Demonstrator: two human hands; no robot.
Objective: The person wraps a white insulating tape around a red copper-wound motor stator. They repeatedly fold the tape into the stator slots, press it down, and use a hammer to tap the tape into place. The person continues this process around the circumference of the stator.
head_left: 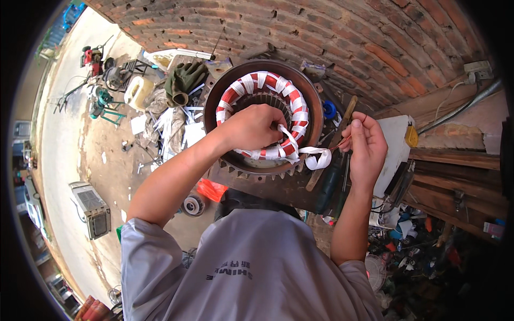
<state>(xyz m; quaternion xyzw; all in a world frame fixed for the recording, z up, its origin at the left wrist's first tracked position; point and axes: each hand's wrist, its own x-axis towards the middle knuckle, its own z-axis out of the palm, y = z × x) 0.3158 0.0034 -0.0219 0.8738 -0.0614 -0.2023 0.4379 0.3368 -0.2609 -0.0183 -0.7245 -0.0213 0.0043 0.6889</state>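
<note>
We are looking down at our two bare hands over a brown workbench [292,191], its far edge by a brick wall [326,37]. Close to the bench's near edge stands a round metal housing [317,104] with a finned outer side. Inside its rim sits the coil ring [297,100], red and bound with bands of white tape.

Our left hand [259,127] reaches across the ring's near left part into its centre. The fingers curl downward, and the ring's right side lies just beyond the fingertips. A white strip [289,138] rises to touch them; we cannot tell whether they pinch it.

Our right hand [366,143] is raised to the right of the housing, apart from the ring, thumb and fingers closed on thin reddish wires [337,145]. Between this hand and the ring, a loose white tape loop [319,159] curls outside the rim.

Toward the bench's right edge lies a screwdriver [330,179] with a dark handle. Green gloves [186,81] rest near its far left corner.
</note>
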